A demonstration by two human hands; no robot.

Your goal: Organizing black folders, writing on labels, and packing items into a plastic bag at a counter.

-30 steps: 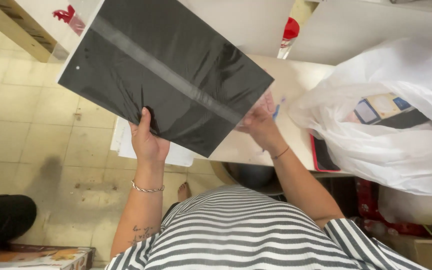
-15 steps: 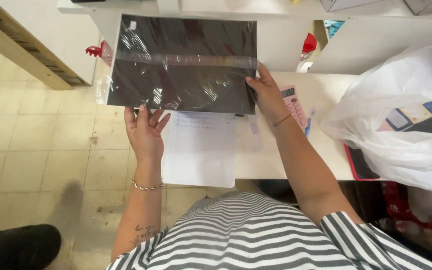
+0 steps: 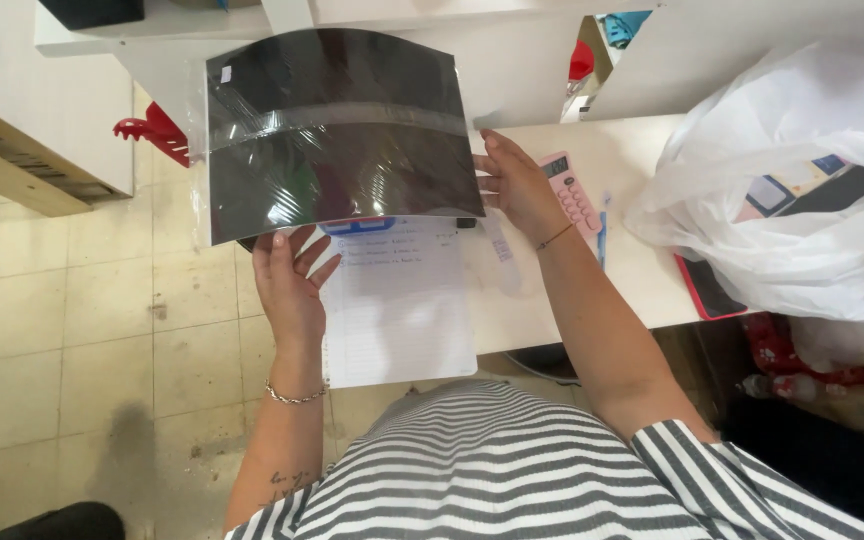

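Observation:
I hold a large black sheet in a shiny clear plastic sleeve [image 3: 337,130] above the white table [image 3: 632,150], bowed slightly upward. My left hand [image 3: 290,280] grips its lower left edge from underneath, a thin bracelet on the wrist. My right hand [image 3: 517,185] steadies the sheet's right edge with fingers spread. Below the sheet lies a lined paper pad [image 3: 402,300] with some handwriting at its top, hanging partly over the table's front edge.
A pink calculator [image 3: 570,190] and a blue pen [image 3: 602,235] lie right of my right hand. A big white plastic bag [image 3: 802,200] holding flat items fills the table's right side. A red object [image 3: 157,132] sticks out at left above the tiled floor [image 3: 72,330].
The black sheet went from steeply tilted to level and square to the table. Both hands shifted with it, and the view moved so the pad and calculator show.

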